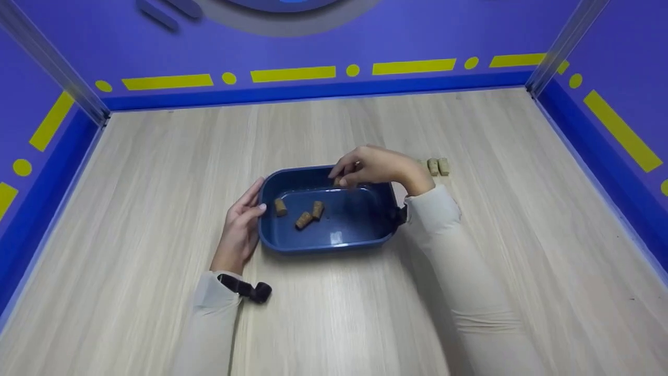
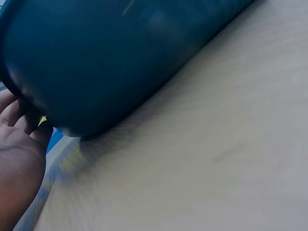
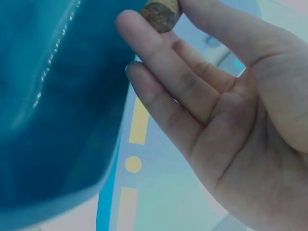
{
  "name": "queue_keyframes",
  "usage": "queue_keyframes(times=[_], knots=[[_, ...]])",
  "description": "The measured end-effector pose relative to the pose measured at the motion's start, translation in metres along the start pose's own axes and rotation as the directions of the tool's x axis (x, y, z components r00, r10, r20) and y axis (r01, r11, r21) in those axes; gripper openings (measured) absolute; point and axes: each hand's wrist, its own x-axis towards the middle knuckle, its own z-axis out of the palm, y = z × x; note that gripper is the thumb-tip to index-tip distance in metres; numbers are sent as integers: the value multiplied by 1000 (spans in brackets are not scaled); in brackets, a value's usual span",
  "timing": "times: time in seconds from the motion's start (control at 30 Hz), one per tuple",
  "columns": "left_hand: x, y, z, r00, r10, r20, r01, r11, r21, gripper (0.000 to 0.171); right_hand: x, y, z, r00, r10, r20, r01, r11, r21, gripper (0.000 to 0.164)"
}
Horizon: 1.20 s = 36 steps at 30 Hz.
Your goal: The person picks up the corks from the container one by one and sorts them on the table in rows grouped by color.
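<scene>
A dark blue plastic tub point(image 1: 360, 222) sits on the wooden tabletop, with several brown corks lying in it, one cork point(image 1: 281, 207) near its left wall. My left hand point(image 1: 242, 222) holds the tub by its left end, the thumb on the rim and the fingers along the outer wall. In the left wrist view those fingers point(image 2: 21, 113) lie just under the rim. Over the tub's far side, my right hand point(image 1: 368, 167) pinches another cork point(image 3: 161, 15) between thumb and fingers. The right wrist view shows this cork's dark end at the fingertips, beside the tub's inner wall.
Right of the tub, several paler corks point(image 1: 438, 166) stand in a row on the tabletop point(image 1: 522, 235), partly hidden behind the right wrist. A purple and blue wall point(image 1: 292, 52) with yellow marks closes off the back, and similar panels rise at both sides.
</scene>
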Motion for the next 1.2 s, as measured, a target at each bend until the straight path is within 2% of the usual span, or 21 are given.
queue_keyframes(times=[0.33,0.53,0.7,0.87,1.2], knots=[[0,0,0,1000,0,-2,0,1000,6,63,-18,10,-11,999,3,-54,-1,999,41,33],[0,-1,-2,1000,11,13,-11,1000,16,63,-30,16,-13,993,69,-91,-59,991,116,40],[0,-1,-2,1000,12,11,-12,1000,9,63,-37,24,-12,978,117,-171,-96,987,128,41],[-1,-1,-2,1000,10,9,-10,1000,0,63,-44,32,-11,957,131,-258,-100,987,128,40],[-1,-2,-2,1000,13,5,-13,1000,-9,62,-56,51,-3,932,97,-350,-41,985,165,38]])
